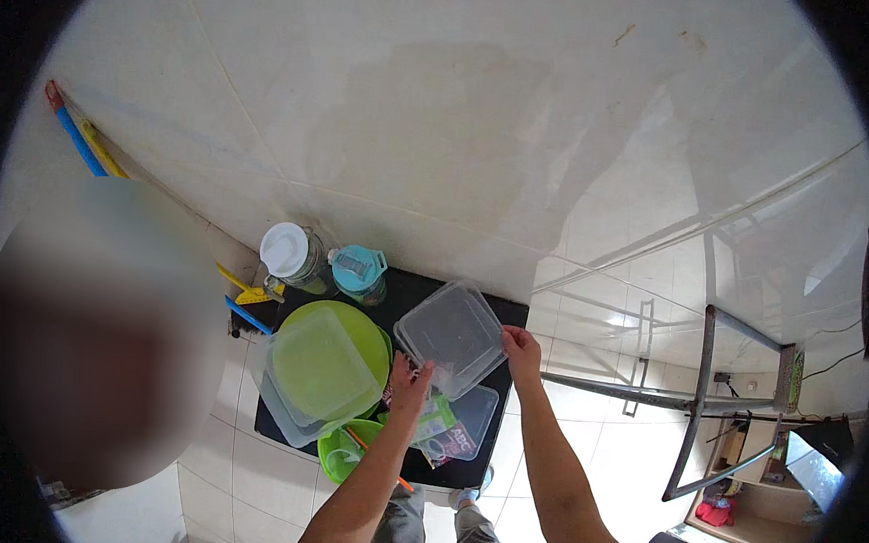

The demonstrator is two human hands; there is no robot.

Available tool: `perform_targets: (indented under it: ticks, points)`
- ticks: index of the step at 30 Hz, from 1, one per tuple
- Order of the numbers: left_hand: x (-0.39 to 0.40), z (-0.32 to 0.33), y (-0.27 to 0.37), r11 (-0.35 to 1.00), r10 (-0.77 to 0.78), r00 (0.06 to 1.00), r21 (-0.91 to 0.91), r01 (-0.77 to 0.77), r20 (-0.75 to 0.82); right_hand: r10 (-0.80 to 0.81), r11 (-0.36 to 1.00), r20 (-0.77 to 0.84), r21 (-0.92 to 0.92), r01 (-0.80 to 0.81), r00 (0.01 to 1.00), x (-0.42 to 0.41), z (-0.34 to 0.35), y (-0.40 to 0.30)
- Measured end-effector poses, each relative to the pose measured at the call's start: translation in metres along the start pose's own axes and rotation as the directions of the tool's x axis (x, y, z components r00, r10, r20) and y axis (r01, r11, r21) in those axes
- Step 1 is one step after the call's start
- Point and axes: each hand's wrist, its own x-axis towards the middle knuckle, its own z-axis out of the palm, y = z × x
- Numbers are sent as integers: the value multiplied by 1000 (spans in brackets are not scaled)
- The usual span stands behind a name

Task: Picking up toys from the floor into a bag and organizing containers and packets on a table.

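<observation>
Between my two hands is a clear plastic container (450, 333) over a black table (398, 288). My right hand (522, 350) pinches its right corner; my left hand (410, 385) is at its lower left edge, fingers partly hidden. On the left of the table, translucent plastic lids (330, 368) lie on a round green lid or plate (325, 314). Below sits a green basket (333, 463) with an orange stick-like item. Printed packets (453, 444) and another clear plastic lid or container (481, 409) lie under and right of my left forearm.
A glass jug with a white lid (284, 250) and a jug with a turquoise lid (359, 269) stand by the tiled wall. A metal frame (699, 396) is at the right. Blue and yellow handles (80, 141) lean at the left, beside a large blurred area.
</observation>
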Motion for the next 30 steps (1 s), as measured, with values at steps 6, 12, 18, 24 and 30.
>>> perform_targets:
  ticks: [6, 12, 18, 24, 30]
  points:
    - [14, 9, -10, 976, -161, 986, 156, 153, 41, -318, 715, -23, -662, 224, 948, 4, 13, -21]
    - [25, -3, -29, 898, -426, 897, -64, 435, 113, -476, 624, -76, -732, 275, 876, -8, 35, -30]
    - [-17, 31, 35, 936, -290, 933, -138, 323, 212, -421, 641, -27, -716, 277, 907, -15, 8, -15]
    - [-14, 9, 32, 982, 148, 939, -158, -103, 310, -359, 795, 23, -515, 319, 933, -55, -11, -32]
    - [-67, -15, 77, 886, 67, 908, -444, 136, 413, -136, 962, 70, -230, 148, 988, -140, -17, -83]
